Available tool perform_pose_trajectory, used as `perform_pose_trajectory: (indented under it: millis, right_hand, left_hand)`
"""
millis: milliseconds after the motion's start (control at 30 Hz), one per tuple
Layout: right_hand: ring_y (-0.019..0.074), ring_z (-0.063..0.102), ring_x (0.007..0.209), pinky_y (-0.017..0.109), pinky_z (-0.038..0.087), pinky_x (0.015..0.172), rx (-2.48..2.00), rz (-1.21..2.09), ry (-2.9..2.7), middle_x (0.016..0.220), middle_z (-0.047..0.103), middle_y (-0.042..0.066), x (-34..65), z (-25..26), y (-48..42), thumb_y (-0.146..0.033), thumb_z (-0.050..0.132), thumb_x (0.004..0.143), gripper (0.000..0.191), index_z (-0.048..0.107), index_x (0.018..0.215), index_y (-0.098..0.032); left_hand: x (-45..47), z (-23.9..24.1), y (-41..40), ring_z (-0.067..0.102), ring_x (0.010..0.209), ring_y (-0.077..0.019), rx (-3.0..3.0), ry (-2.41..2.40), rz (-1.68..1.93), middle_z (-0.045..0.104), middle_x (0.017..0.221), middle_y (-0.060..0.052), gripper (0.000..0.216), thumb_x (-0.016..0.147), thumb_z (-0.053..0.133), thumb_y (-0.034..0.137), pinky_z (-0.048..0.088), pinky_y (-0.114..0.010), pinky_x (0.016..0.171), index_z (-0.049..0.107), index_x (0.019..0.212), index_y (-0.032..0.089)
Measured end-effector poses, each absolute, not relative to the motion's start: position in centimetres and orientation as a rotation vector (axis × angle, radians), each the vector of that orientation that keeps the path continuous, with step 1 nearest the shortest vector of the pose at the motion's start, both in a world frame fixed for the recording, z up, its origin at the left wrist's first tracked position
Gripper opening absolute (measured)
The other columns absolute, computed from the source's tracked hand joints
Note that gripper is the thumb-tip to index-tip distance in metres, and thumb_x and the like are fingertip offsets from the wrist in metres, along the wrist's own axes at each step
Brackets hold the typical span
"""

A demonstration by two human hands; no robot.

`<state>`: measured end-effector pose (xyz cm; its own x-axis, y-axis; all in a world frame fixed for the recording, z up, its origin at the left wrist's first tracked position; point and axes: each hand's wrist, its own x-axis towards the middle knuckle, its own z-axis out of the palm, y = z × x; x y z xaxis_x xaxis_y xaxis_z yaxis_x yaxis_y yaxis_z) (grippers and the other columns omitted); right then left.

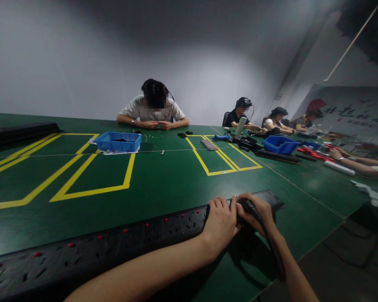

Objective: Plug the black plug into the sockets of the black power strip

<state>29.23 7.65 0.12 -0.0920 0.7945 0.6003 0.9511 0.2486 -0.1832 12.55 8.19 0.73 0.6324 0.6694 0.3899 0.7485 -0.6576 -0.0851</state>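
Black power strip [125,235] runs left-right along the near edge of the green table [163,180]; toward its right end, left hand [220,222] grips it, right hand [258,210] holds cable [273,247].

One left hand [220,224] and one right hand [261,212] make two, their fingers at one black power strip [173,228]. Nine red buttons [125,230] show to the left of the fingers, and one black cord [276,256] trails below the right ones. Beyond the fingers, the tabletop [163,176] carries three blue bins [119,146], one leftward and two rightward, plus one pale green bottle [241,126]. Five other people [136,107] sit farther off, one only partly in view.
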Motion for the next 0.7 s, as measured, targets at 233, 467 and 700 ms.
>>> perform_pose_trajectory:
  millis: [233, 467, 700]
  right_hand:
    - [0.0152, 0.063, 0.064, 0.023, 0.045, 0.062, -1.593, -0.347, -1.922, 0.072, 0.065, -0.001, 29.25, 0.16, 7.65, -0.036, 0.054, 0.076, 0.017, 0.06, 0.085, -0.022]
    - [0.0148, 0.063, 0.065, 0.023, 0.045, 0.062, -1.591, -0.349, -1.919, 0.074, 0.066, -0.001, 29.27, 0.06, 7.71, -0.036, 0.053, 0.076, 0.017, 0.06, 0.085, -0.022]
    - [0.0148, 0.063, 0.064, 0.023, 0.046, 0.061, -1.584, -0.36, -1.915, 0.075, 0.067, 0.0, 29.2, 0.12, 7.69, -0.035, 0.053, 0.076, 0.019, 0.059, 0.089, -0.022]
  left_hand:
    - [12.54, 0.77, 8.17, 0.055, 0.088, -0.0295, -2.617, -1.157, -0.48, 0.056, 0.106, -0.021, 0.071, 0.082, 0.048, 0.054, 0.039, -0.039, 0.072, 0.032, 0.137, 0.012]
    - [12.52, 0.84, 8.18, 0.055, 0.088, -0.0298, -2.618, -1.155, -0.49, 0.056, 0.106, -0.021, 0.071, 0.082, 0.048, 0.053, 0.038, -0.039, 0.072, 0.033, 0.137, 0.012]
    - [12.57, 0.63, 8.28, 0.054, 0.089, -0.03, -2.614, -1.155, -0.489, 0.055, 0.107, -0.022, 0.072, 0.082, 0.048, 0.055, 0.038, -0.039, 0.073, 0.033, 0.137, 0.011]
